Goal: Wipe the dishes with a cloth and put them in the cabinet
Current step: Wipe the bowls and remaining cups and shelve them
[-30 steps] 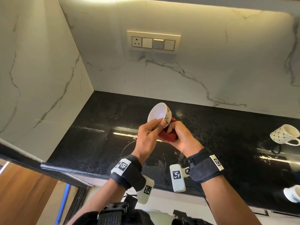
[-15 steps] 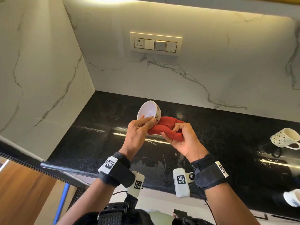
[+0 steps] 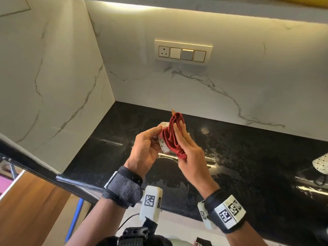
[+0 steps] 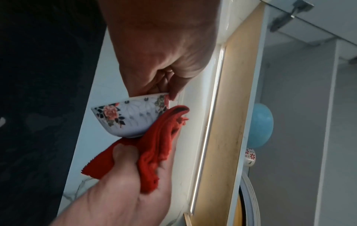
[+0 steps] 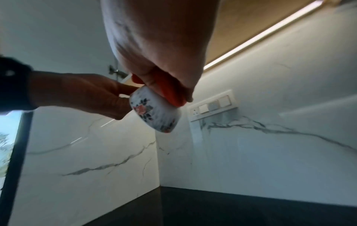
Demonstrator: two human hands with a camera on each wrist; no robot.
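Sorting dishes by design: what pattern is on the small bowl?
White bowl with pink flowers and dark leaves; clearest in the left wrist view.

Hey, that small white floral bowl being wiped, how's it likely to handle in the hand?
The small white floral bowl looks glazed ceramic, so probably stiff, breakable and somewhat slippery. The left hand grips it alone, suggesting it's light. Its narrow foot may tip easily.

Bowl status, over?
Left hand grips floral bowl by rim. Right hand presses red cloth on its outside. Nothing in the way.
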